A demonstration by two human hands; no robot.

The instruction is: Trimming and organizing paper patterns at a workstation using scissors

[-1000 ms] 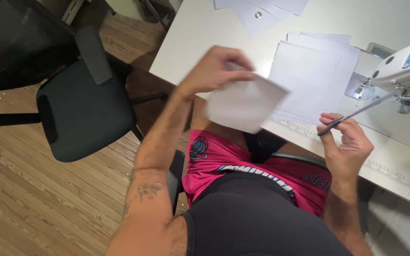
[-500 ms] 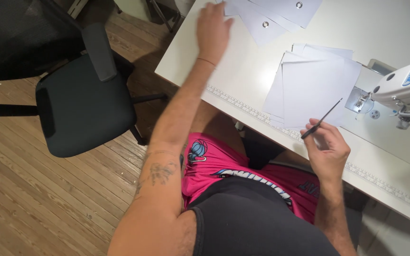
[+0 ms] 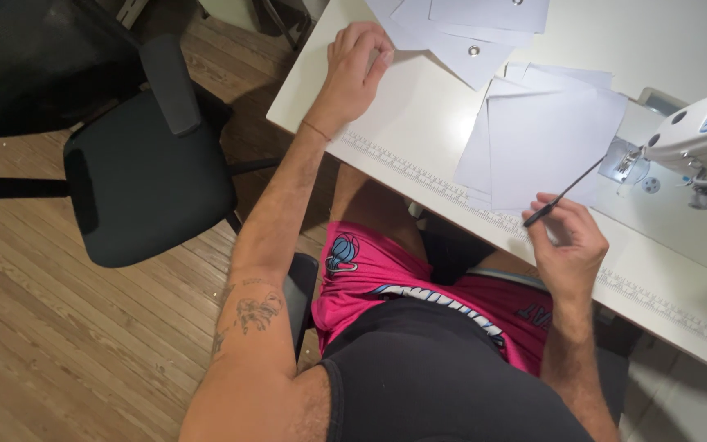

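Left hand point(image 3: 355, 67) rests at the surface's point(image 3: 419, 123) left edge, grip loosely curled beside white sheets point(image 3: 460, 33). Right hand point(image 3: 568, 241) pinches a thin dark tool point(image 3: 562, 196) at the front edge, tip toward the stacked pieces point(image 3: 546, 143), ready for fine work.

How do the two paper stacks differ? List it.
The far stack is fanned loosely and shows small metal eyelets; the near stack shows none. The left hand rests by the far stack; the near stack lies beside the sewing machine. Both are white sheets.
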